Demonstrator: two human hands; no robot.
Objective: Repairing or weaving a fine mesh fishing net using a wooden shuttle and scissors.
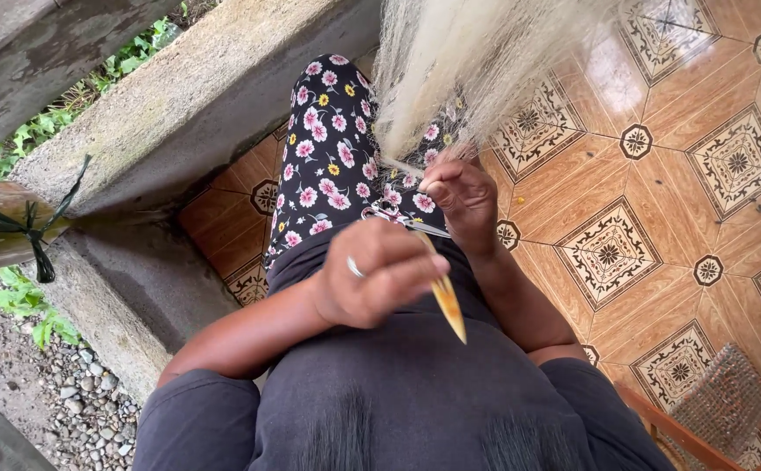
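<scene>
Looking down: my left hand (380, 275) is closed around the yellow netting needle (446, 296), tip pointing near me, while my right hand (463, 196) pinches the pale net (459, 61) over my lap. Small scissors (402, 218) sit between them; I reckon the mesh could snag there, or slip my pinch.

You have no packages, labels, signs or screens before you in this view; nothing here carries print or a display.
</scene>
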